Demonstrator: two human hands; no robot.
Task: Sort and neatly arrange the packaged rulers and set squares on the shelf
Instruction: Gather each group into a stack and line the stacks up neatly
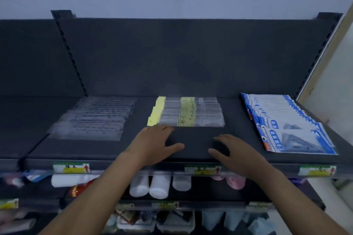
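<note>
On the dark top shelf [191, 156] lie three groups of packs. A fanned row of clear packaged rulers [91, 120] is at the left. Clear rulers with yellow labels [188, 114] sit in the middle. Blue-and-white set square packs [290, 126] overlap at the right. My left hand [154, 143] rests flat on the shelf just in front of the yellow-labelled rulers, fingertips near their front edge. Beside it, my right hand [233, 150] lies on bare shelf, fingers spread. Neither hand holds anything.
The shelf's front edge carries green-yellow price tags [71, 168]. Below it stand white plastic bottles [150, 185], a red item [76, 190] and pink items [233, 181]. Lower bins hold mixed goods. A pale wall panel [328, 82] rises at the right.
</note>
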